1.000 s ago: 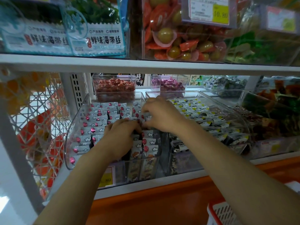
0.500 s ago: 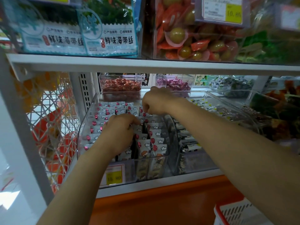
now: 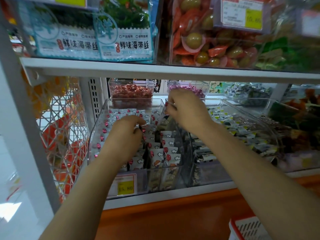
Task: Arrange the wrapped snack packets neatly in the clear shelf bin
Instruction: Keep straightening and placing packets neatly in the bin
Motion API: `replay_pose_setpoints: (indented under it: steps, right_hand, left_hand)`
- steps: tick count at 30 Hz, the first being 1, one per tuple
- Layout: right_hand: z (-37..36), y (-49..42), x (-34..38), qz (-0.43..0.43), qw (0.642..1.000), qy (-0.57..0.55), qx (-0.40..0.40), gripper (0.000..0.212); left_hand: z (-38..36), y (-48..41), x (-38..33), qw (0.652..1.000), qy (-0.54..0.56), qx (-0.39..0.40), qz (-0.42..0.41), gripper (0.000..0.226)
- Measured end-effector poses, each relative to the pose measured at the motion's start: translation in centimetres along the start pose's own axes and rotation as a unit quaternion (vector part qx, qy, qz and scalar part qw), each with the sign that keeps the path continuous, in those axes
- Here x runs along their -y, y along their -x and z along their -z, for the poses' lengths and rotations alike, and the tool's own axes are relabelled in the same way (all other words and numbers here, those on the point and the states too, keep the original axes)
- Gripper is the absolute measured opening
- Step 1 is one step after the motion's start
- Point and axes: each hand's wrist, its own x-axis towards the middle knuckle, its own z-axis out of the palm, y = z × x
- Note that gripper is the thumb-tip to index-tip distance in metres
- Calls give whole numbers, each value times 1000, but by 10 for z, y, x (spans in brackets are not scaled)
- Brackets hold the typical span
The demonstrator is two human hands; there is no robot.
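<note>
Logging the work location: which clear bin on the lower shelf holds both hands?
The leftmost front bin, holding white packets with red balloons; its neighbour's packets carry yellow-black marks.

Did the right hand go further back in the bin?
Yes. The right hand went from mid-bin back to the far end of the clear bin, by the purple candies.
</note>
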Motion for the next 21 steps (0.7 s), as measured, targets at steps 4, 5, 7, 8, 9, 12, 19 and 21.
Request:
replay_pose_setpoints:
  steps: [4, 5, 7, 8, 9, 12, 19, 21]
  right_hand:
    - [12, 36, 2, -85, 979, -125, -138, 8]
    - [14, 44, 2, -114, 964, -182, -154, 9]
    - [17, 57, 4, -176, 930, -278, -163, 12]
    - [17, 63, 4, -202, 914, -315, -158, 11]
    - [17, 67, 5, -223, 898, -349, -147, 10]
    - [15, 73, 4, -276, 841, -449, -124, 14]
    - [19, 79, -3, -349, 614, -704, -78, 14]
    - [20, 81, -6, -350, 553, -754, -52, 11]
  left_hand:
    - [0, 5, -5, 999, 32, -11, -9, 35]
    - [-1, 6, -7, 999, 47, -1, -7, 36]
    - [-3, 10, -11, 995, 93, 34, 4, 36]
    - [-3, 11, -14, 992, 116, 50, 9, 34]
    - [-4, 13, -16, 988, 140, 60, 15, 31]
    - [-3, 19, -22, 968, 237, 71, 51, 19]
    - [1, 24, -22, 911, 386, 75, 123, 19]
    - [0, 25, -20, 907, 392, 67, 138, 20]
